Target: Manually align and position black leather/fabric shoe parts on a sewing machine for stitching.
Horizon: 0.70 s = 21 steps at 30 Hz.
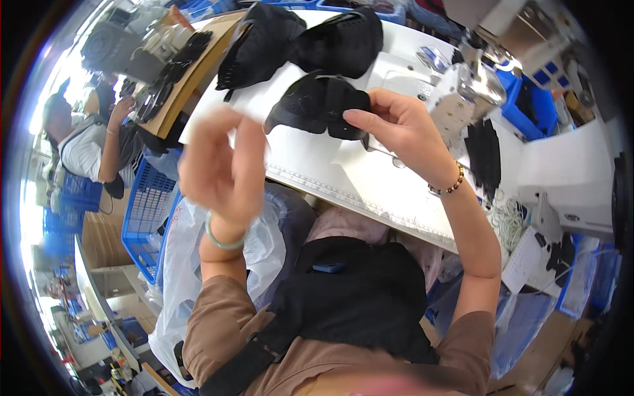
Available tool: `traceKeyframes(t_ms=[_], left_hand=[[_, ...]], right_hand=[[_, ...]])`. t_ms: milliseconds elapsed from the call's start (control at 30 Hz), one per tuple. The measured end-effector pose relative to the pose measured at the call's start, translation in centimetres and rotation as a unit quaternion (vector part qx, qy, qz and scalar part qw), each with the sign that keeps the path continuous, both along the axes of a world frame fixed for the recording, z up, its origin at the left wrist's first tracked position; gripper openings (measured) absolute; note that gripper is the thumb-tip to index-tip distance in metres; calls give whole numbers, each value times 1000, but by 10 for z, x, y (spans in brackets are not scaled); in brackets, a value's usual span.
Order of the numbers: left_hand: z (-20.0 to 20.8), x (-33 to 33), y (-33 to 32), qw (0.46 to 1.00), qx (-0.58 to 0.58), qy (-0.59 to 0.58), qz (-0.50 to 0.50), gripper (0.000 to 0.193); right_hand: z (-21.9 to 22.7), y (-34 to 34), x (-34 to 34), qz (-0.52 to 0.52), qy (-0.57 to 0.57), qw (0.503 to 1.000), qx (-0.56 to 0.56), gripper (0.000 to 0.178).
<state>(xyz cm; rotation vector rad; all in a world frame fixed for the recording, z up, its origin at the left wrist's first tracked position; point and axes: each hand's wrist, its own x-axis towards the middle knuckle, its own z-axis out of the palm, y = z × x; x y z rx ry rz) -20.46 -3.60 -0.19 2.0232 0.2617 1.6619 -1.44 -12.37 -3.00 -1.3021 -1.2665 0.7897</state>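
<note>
Blue basket beside white plastic bag; co-worker far left.

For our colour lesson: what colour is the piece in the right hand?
The piece is black, clearest in the head view.

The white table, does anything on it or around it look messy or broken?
Yes, messy: a tangled heap of thin, pale strands lies just right of the person's right forearm, looped every which way. I see nothing clearly spilled or broken; the curved black fabric-like piece in the right hand shows no plain damage.

Bright light at left, a tan-topped bench beside a white table
</note>
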Motion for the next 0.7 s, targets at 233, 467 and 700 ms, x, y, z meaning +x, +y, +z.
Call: traceKeyframes(t_ms=[233,467,700], left_hand=[[-63,17,-12,868,-426,22,-255,17],[-71,46,-16,887,-375,-111,-244,12],[-86,53,-11,907,-356,-147,-172,8]], right_hand=[[9,4,-12,15,28,999,-3,17],[22,4,-16,-91,-117,987,68,13],[1,-1,-23,-91,-575,721,376,18]])
